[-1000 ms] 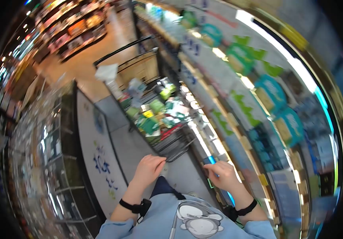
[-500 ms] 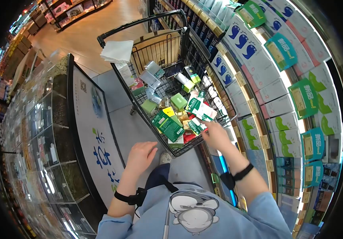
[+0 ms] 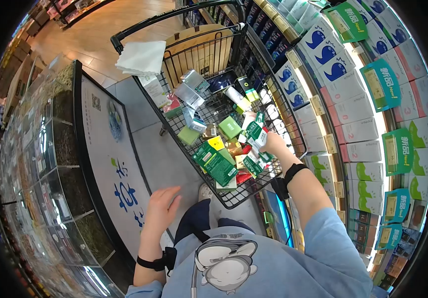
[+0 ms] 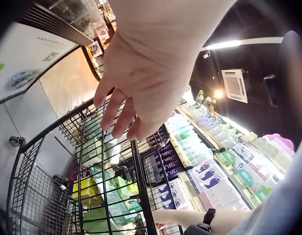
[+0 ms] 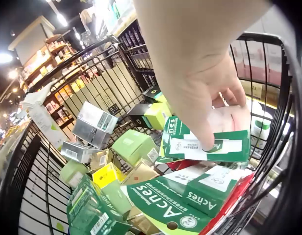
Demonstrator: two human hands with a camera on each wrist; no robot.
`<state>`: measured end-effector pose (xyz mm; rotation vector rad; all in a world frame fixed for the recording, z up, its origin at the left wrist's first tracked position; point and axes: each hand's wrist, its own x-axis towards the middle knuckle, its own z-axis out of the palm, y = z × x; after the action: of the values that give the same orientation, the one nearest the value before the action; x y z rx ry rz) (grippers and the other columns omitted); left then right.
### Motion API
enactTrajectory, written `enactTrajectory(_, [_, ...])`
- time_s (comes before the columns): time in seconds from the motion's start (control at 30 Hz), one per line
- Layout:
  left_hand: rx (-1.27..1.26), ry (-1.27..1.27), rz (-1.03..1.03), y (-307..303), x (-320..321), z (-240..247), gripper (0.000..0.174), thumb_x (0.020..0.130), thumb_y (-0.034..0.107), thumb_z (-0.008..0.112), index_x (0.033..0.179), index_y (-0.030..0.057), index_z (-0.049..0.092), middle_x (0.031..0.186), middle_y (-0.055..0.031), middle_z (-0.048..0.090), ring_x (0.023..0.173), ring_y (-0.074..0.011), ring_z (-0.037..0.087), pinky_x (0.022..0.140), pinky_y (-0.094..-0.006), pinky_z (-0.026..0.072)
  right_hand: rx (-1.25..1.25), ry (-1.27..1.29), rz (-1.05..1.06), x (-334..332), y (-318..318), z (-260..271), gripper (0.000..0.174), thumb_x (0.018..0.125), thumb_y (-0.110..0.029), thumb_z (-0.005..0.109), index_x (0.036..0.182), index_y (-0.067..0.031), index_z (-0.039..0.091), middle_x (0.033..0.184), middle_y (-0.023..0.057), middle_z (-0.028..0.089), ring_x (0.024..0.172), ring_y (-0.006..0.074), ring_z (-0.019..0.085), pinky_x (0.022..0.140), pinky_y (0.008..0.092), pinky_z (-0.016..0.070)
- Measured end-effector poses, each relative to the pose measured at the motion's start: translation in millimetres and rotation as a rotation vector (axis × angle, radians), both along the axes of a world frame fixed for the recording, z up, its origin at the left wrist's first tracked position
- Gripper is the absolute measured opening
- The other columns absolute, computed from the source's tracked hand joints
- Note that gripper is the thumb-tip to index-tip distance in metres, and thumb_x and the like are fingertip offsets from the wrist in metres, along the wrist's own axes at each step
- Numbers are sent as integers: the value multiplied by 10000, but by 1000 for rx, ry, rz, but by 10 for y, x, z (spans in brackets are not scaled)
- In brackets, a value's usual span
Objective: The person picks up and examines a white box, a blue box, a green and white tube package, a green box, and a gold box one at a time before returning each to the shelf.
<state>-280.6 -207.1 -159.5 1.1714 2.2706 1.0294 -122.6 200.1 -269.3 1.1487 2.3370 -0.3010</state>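
In the head view my right hand (image 3: 275, 144) reaches into the black wire shopping cart (image 3: 233, 201) near its close right corner. The right wrist view shows that hand (image 5: 205, 98) gripping a green and white Acnes box (image 5: 210, 147), thumb on its printed side. Under it lie a larger green Acnes package (image 5: 165, 200) and a red item (image 5: 229, 205). My left hand (image 3: 161, 207) is raised in front of the body, left of the cart, fingers loosely extended and holding nothing. In the left wrist view this hand (image 4: 141, 83) appears before the cart's wires.
Several small boxes, a green box (image 3: 213, 163) among them, fill the cart. White tissue (image 3: 142, 57) hangs at its far left corner. Shelves of boxed goods (image 3: 363, 144) line the right; a display case (image 3: 50, 184) and a white sign panel (image 3: 109, 144) stand left.
My right hand has moved forward into the cart and taken hold of an Acnes box. The left hand has shifted slightly left and down. The cart appears closer and larger.
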Motion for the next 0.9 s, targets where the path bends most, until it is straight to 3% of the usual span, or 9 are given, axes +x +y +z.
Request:
enactTrajectory(0.07, [-13,-32,0,56,-10,58,215,853,96,663,1056,23,670,1006,-144,693,938,-336,635,831,-407,495,-140,164,-128,15,-2,166,669,606,-284,865,1112,41,571,1051,232,658,1013,354,641,853,414,521])
enactTrajectory(0.13, [32,-30,-25,189,6,108,212,860,105,663,1058,31,674,1004,-146,694,934,-338,640,826,-402,501,-39,196,-121,35,-85,481,608,633,-300,863,1068,20,583,1010,197,678,927,279,682,830,375,540])
enactTrajectory(0.2, [82,-26,-55,390,44,180,209,866,114,663,1060,38,678,1002,-149,694,930,-340,645,821,-397,508,-384,439,-450,68,-241,983,517,703,-264,836,1051,17,578,983,169,675,877,235,683,761,359,558])
enactTrajectory(0.27, [170,-142,-137,644,101,284,235,877,77,650,1108,37,673,1016,-148,699,919,-281,664,802,-331,512,-800,826,-614,231,-483,1294,465,776,-227,802,1091,11,558,998,127,668,877,179,671,711,316,556])
enactTrajectory(0.33, [132,-265,-157,922,222,399,231,877,90,661,1098,24,679,1015,-132,706,978,-220,663,844,-313,500,-928,1028,-641,365,-781,1702,481,811,-192,785,1168,1,527,1038,92,662,889,153,661,701,288,550])
enactTrajectory(0.4, [140,-519,-192,1202,392,588,288,871,168,701,1116,22,659,999,-113,709,984,-203,675,817,-321,520,-956,1098,-662,556,-984,1999,545,807,-197,795,1221,-1,499,1054,83,660,896,145,658,713,275,545])
enactTrajectory(0.57, [214,-919,-455,1671,921,817,433,869,120,715,1235,-43,550,1033,-95,692,993,-150,654,824,-283,516,-863,1338,-670,1103,-1311,2298,572,795,-171,799,1252,7,503,1077,85,656,992,166,633,805,318,540])
enactTrajectory(0.77, [78,-1307,-685,1907,1457,965,433,876,14,678,1267,-63,510,1126,-82,656,1014,-130,630,876,-278,508,-836,1529,-922,1906,-1659,2680,320,981,-147,540,1261,5,508,1115,76,637,998,146,624,817,306,535])
enactTrajectory(0.9, [-43,-1300,-850,1999,1748,1140,472,882,32,680,1301,-73,487,1170,-101,642,1058,-147,620,916,-301,503,-686,1572,-916,2416,-1864,2643,321,1020,-194,448,1261,-4,543,1160,60,627,1037,129,597,860,298,504])
